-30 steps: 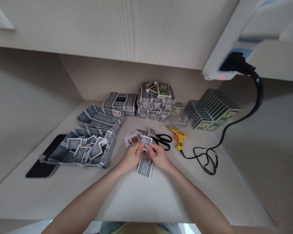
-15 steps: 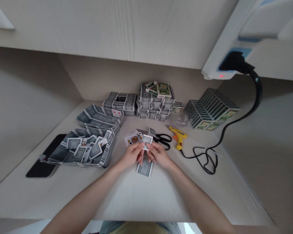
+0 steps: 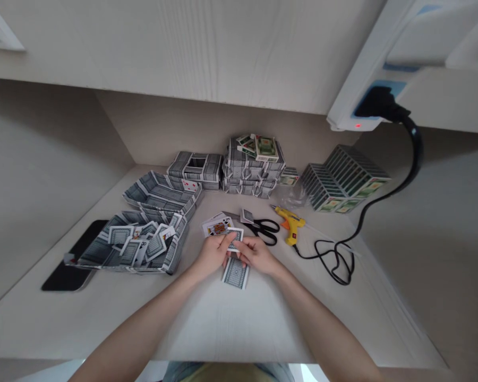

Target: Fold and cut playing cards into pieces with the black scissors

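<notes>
Between my left hand [image 3: 214,253] and my right hand [image 3: 258,254] is a playing card [image 3: 236,240], its patterned back showing, pinched by the fingers of both hands. Directly below my fingers another card [image 3: 236,274] lies back-up on the table, its upper end partly covered. Just beyond my left hand are a few cards with a face-up king [image 3: 217,227] on top. Black-handled scissors [image 3: 266,229] lie past my right hand, with a small folded card piece [image 3: 246,215] on their blades.
An open box made of cards [image 3: 171,260] holds loose cards at left, over a black phone [image 3: 59,276]. A yellow glue gun [image 3: 292,223] with its cord [image 3: 322,253] lies right. Card-built boxes [image 3: 255,168] and stacked card packs [image 3: 354,172] stand behind. A power strip [image 3: 344,114] hangs above.
The held card has shifted slightly left and nearer to me, with both hands moving along. The card below and the surrounding things stay put.
</notes>
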A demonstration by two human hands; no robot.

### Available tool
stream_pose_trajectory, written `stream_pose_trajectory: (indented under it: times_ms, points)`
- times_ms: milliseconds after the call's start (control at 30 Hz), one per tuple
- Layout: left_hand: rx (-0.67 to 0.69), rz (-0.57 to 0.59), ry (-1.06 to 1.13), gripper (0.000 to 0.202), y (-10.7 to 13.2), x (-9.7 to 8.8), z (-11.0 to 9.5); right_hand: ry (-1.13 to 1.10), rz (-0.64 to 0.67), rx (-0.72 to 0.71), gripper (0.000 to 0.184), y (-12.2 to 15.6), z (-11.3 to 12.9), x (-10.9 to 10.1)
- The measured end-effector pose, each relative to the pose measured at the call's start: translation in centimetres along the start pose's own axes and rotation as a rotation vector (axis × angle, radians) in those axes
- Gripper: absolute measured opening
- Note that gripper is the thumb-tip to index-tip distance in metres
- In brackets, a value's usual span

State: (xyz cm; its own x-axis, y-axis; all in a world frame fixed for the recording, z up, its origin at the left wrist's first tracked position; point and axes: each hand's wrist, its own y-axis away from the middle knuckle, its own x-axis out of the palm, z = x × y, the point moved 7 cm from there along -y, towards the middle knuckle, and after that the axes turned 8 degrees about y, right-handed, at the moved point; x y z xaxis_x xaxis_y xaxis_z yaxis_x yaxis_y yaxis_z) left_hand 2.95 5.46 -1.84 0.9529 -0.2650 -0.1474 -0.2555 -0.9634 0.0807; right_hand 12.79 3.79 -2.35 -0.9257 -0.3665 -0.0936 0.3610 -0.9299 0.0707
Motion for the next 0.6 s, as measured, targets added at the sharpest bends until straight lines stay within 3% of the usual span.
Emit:
stream_pose_trajectory:
  times_ms: [333, 600]
  points:
    - [0.134, -0.132, -0.133, 0.041, 0.1, -0.9, -0.2, 0.037, 0.055, -0.001, 0.039, 0.3, 0.0, 0.5]
    - [0.180, -0.163, -0.276, 0.047, 0.4, -1.1, -1.0, 0.085, 0.088, 0.012, 0.039, 0.5, 0.0, 0.7]
